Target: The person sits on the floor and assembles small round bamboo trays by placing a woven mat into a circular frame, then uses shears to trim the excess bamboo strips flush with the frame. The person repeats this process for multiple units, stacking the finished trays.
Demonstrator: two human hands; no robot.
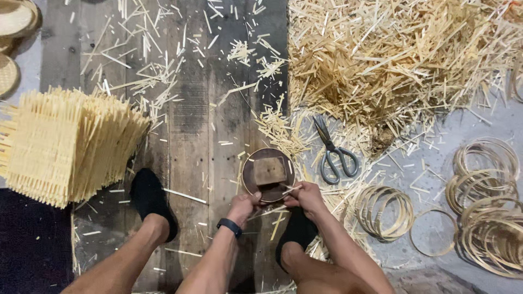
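At the upper left of the frame, we see round woven bamboo trays cut off by the edge. The big heap of pale bamboo offcuts runs past the top and right edges. Our left hand and right hand cover the near rim of the round dark wooden block; what the fingers pinch is too small to tell.

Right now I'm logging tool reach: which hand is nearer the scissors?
Right. The right hand sits just below-left of the scissors; the left hand lies farther left, beyond the round wooden block.
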